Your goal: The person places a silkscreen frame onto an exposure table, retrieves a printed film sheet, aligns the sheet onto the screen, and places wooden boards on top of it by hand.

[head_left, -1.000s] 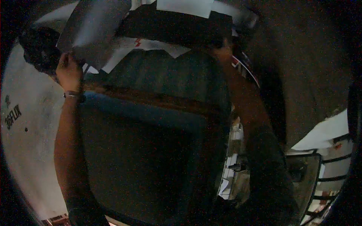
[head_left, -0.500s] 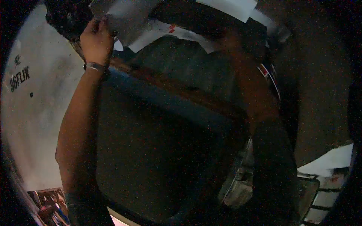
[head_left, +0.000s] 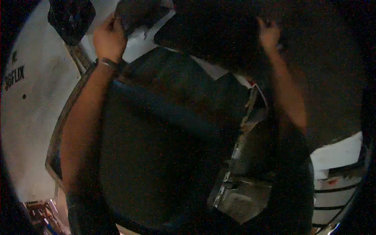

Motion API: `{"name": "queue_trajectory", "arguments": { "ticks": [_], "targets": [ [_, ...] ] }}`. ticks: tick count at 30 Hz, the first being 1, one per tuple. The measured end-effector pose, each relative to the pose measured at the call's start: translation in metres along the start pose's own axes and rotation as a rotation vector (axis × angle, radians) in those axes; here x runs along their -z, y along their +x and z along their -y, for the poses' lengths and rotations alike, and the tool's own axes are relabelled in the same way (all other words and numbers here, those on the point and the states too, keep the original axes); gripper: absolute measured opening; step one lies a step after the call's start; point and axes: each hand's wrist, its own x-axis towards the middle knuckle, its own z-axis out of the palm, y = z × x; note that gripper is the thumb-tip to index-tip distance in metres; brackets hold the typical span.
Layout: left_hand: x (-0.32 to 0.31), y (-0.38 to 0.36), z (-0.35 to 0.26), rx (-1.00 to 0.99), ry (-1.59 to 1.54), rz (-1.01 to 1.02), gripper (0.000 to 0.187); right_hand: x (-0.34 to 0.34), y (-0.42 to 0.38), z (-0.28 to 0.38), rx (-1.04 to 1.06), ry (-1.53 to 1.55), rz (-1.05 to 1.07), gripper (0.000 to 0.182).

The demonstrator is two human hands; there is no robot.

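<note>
The view is dim and partly blurred. My left hand [head_left: 109, 44], with a band at the wrist, is raised at upper left, its fingers closed at the edge of a dark, floppy sheet [head_left: 143, 15]. My right hand [head_left: 270, 36] is up at upper right, fingers bent at what looks like the same dark sheet's [head_left: 207, 39] right side. Pale patches show along the sheet's lower edge, and I cannot make out its material. Below, between my forearms, lies a large dark surface [head_left: 156, 156] with a faint bluish band [head_left: 156, 98].
A pale wall [head_left: 31, 129] with black lettering stands on the left. A black bundle [head_left: 71, 19] hangs at upper left. Several small items [head_left: 43, 215] sit at lower left. White shelf-like layers [head_left: 337, 184] are at lower right, beside a grey-brown surface [head_left: 246, 196].
My right hand has moved up and to the right, and my left hand slightly right and down. The dark sheet has shifted, and the red-marked pale strip now shows lower and farther right.
</note>
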Motion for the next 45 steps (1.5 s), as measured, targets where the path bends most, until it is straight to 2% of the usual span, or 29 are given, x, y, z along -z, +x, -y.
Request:
{"name": "queue_trajectory", "arguments": {
  "ticks": [2,3,4,5,7,8,9,11,13,14,16,17,19,20,22,24,25,26,27,28,31,32,34,36,37,38,40,42,45],
  "targets": [
    [0.005,-0.016,0.005,0.03,-0.073,0.014,0.028,0.049,-0.057,0.021,-0.078,0.218,-0.08,0.044],
    [-0.004,-0.021,0.006,0.04,-0.095,0.05,0.029,0.071,-0.088,0.024,-0.032,0.17,-0.079,0.041],
    [-0.004,-0.026,0.025,0.05,-0.109,0.087,0.03,0.095,-0.115,0.052,-0.094,0.252,0.035,0.034],
    [-0.012,-0.032,0.027,0.055,-0.125,0.13,0.032,0.102,-0.151,0.036,-0.094,0.225,0.087,0.024],
    [-0.022,-0.039,0.021,0.078,-0.133,0.243,0.033,0.103,-0.225,-0.01,-0.061,0.312,0.229,0.026],
    [0.073,-0.062,0.059,0.093,-0.127,0.327,0.033,0.171,-0.29,0.099,-0.174,0.342,0.264,0.032],
    [0.08,-0.068,0.064,0.082,-0.142,0.353,0.033,0.177,-0.307,0.124,-0.282,0.392,0.299,0.036],
    [0.06,-0.078,0.071,0.083,-0.194,0.441,0.033,0.175,-0.339,0.146,-0.495,0.503,0.365,0.043],
    [0.037,-0.089,0.077,0.09,-0.243,0.504,0.033,0.152,-0.356,0.129,-0.838,0.723,0.407,0.047],
    [0.025,-0.095,0.08,0.095,-0.265,0.527,0.033,0.134,-0.355,0.116,-1.08,0.876,0.405,0.049],
    [0.018,-0.103,0.088,0.12,-0.295,0.54,0.033,0.118,-0.323,0.138,-1.348,1.085,0.393,0.051],
    [0.013,-0.105,0.083,0.129,-0.296,0.542,0.033,0.132,-0.278,0.182,-1.386,1.15,0.378,0.052],
    [0.005,-0.109,0.067,0.127,-0.267,0.544,0.033,0.117,-0.256,0.169,-1.368,1.276,0.43,0.055],
    [0.004,-0.11,0.062,0.117,-0.237,0.551,0.033,0.09,-0.275,0.125,-1.315,1.332,0.496,0.057],
    [-0.009,-0.114,0.058,0.089,-0.249,0.556,0.033,0.084,-0.28,0.107,-1.242,1.268,0.456,0.06],
    [-0.024,-0.115,0.071,0.065,-0.306,0.551,0.035,0.117,-0.257,0.165,-1.235,1.104,0.273,0.062],
    [-0.022,-0.108,0.071,0.19,-0.237,0.633,0.036,0.139,-0.248,0.196,-1.246,1.05,0.189,0.063],
    [-0.018,-0.103,0.062,0.335,-0.145,0.705,0.037,0.146,-0.27,0.17,-1.131,0.95,0.204,0.062],
    [-0.02,-0.102,0.066,0.257,-0.288,0.658,0.039,0.153,-0.292,0.143,-1.022,0.843,0.209,0.062],
    [-0.051,-0.111,0.078,0.213,-0.24,0.581,0.041,0.174,-0.301,0.143,-1.011,0.826,0.165,0.061],
    [-0.083,-0.117,0.097,-0.154,-0.147,0.676,0.052,0.266,-0.316,0.206,-1.315,1.03,-0.076,0.06],
    [-0.083,-0.118,0.084,-0.098,-0.018,0.664,0.054,0.29,-0.315,0.233,-1.274,0.767,-0.097,0.06],
    [-0.074,-0.119,0.071,-0.051,0.061,0.667,0.052,0.325,-0.374,0.194,-0.884,0.337,0.144,0.062],
    [-0.056,-0.119,0.073,-0.055,0.05,0.65,0.051,0.333,-0.41,0.179,-1.028,0.632,0.122,0.065],
    [-0.043,-0.122,0.073,-0.061,0.037,0.647,0.05,0.338,-0.411,0.181,-1.332,1.141,-0.077,0.066],
    [-0.033,-0.124,0.077,-0.075,0.015,0.639,0.05,0.343,-0.379,0.237,-1.361,0.939,-0.092,0.065],
    [0.0,-0.131,0.076,-0.101,-0.011,0.621,0.049,0.353,-0.339,0.303,-1.518,0.859,-0.161,0.059],
    [0.036,-0.142,0.072,-0.126,-0.028,0.597,0.05,0.372,-0.337,0.311,-1.672,1.084,-0.241,0.05],
    [0.107,-0.166,0.043,-0.103,-0.189,0.581,0.05,0.395,-0.356,0.327,-1.706,1.256,-0.328,0.041]
  ]
}}
